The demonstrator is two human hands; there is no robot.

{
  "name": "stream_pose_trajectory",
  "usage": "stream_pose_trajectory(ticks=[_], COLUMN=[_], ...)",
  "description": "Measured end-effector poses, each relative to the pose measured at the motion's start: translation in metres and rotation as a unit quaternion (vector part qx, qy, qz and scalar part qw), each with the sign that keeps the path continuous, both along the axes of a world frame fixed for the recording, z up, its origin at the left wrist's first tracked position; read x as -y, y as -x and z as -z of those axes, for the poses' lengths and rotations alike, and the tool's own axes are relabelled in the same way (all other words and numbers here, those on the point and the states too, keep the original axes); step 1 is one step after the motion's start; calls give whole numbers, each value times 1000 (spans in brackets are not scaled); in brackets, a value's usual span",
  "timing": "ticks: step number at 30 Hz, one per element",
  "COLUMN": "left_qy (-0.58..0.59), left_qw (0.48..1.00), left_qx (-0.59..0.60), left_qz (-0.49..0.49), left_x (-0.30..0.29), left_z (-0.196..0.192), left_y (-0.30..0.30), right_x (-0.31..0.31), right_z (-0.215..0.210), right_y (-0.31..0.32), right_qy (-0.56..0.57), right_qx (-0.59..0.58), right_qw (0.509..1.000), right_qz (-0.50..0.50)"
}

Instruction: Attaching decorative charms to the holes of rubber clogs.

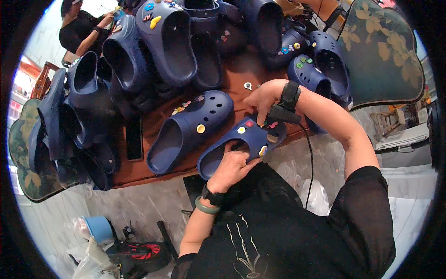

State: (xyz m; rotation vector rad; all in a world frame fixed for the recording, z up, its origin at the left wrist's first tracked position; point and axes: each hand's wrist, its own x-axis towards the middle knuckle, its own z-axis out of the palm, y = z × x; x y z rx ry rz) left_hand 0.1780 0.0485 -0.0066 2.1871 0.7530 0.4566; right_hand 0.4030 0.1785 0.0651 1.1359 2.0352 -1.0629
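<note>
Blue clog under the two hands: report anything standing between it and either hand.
Nothing visible does. The left hand has its fingers inside the blue clog, and the right hand is right at its charm-covered upper. The neighbouring clog lies off to the left, not between them.

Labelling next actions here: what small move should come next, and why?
Probably press down with the right hand on the held navy clog: right fingertips are at it, near shoe charms, while the left hand reaches inside, apparently bracing.

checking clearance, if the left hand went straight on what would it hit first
Probably the inner wall of the held blue clog: the left hand reaches into its opening, though depth is unclear.
</note>
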Motion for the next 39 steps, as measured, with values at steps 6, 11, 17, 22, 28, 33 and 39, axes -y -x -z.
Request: stream_pose_trajectory(ticks=[6, 11, 17, 22, 28, 33, 39], left_qy=[-41, 18, 45, 53, 80, -9, 2], left_qw=[998, 999, 998, 998, 995, 1000, 1000], left_qx=[41, 39, 29, 19, -54, 10, 12], left_qz=[-23, -32, -40, -31, -2, -5, -4], left_x=[1, -2, -2, -4, -5, -4, -3], left_z=[-4, -2, 1, -16, -12, -4, -7], left_y=[-3, -5, -3, -2, -1, 0, -1], right_x=[17, 54, 86, 94, 110, 114, 105], right_z=[2, -2, 4, 11, 14, -8, -11], right_y=[-6, -15, -32, -30, -32, -24, -3], right_qy=[-38, -145, -287, -334, -380, -432, -416], right_qx=[-42, -186, -291, -267, -268, -171, -26], right_qw=[997, 960, 904, 894, 879, 885, 888], right_qz=[47, 153, 127, 133, 108, -36, -194])
